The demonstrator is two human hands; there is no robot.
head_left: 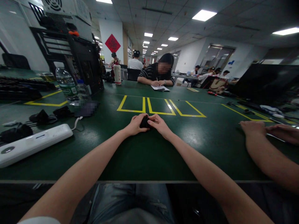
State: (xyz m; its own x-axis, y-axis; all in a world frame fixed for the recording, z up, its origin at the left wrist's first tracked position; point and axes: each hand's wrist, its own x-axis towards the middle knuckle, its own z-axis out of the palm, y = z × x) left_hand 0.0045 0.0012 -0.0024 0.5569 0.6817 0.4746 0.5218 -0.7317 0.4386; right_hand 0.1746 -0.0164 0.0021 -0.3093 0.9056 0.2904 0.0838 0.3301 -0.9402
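1 small black object [144,122] between left hand [135,125] and right hand [161,125]

The object looks dark and smooth, its full shape hidden by fingers. It sits mid-scene, just on the near side of the yellow strips [130,110]; whether it touches the table [144,161] I cannot tell. The left hand is curled around its left side; the right hand pinches narrowly at its right side.

To the left lies a long white plastic bar [37,143] with rounded ends. Beyond it stand a clear bottle [66,82] with a green label, a smaller clear bottle [83,91] with a blue cap, and a black slatted frame [84,59].

The tabletop is dark green with a soft sheen, and the strips form 3 angular outlines at its middle. On the far side, a person in a striped top [149,73] bends over white paper [160,88]. At right, another person's forearm [268,155] reaches in below a dark screen [268,82]. Far left, a red diamond [112,43] marks a white pillar [105,28] under a panelled ceiling [163,21].
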